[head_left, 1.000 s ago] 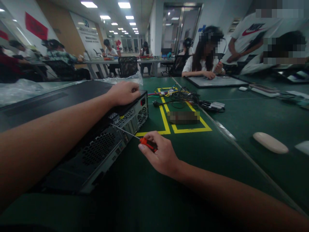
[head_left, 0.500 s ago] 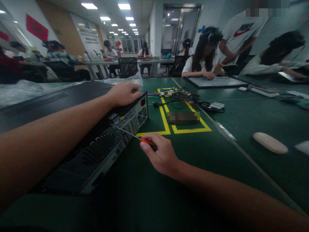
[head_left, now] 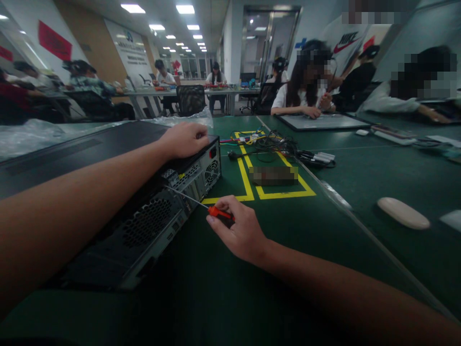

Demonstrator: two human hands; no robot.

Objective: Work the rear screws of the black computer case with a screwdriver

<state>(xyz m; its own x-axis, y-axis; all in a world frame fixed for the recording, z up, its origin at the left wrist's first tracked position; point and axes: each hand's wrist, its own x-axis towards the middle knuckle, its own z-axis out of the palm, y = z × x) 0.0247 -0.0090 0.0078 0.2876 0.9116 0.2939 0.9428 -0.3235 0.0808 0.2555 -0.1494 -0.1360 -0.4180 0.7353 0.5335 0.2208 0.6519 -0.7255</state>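
Observation:
A black desktop computer case (head_left: 118,192) lies on its side on the green table (head_left: 252,298), its grey rear panel facing right. My left hand (head_left: 184,140) rests palm down on the case's top rear corner, fingers curled over the edge. My right hand (head_left: 240,229) pinches the red handle of a screwdriver (head_left: 201,203). The thin metal shaft runs up and left, its tip against the rear panel near the top edge.
Yellow tape lines (head_left: 248,190) mark a box on the table behind the case, with a tangle of cables (head_left: 273,144) beyond. A white oval object (head_left: 403,213) lies at the right. Crumpled clear plastic (head_left: 32,132) sits at the left. Other people work at the far tables.
My right hand's fingers have shifted slightly around the red handle, as if turning it; the screwdriver tip stays on the panel. My left hand has not moved. People at the back right have moved.

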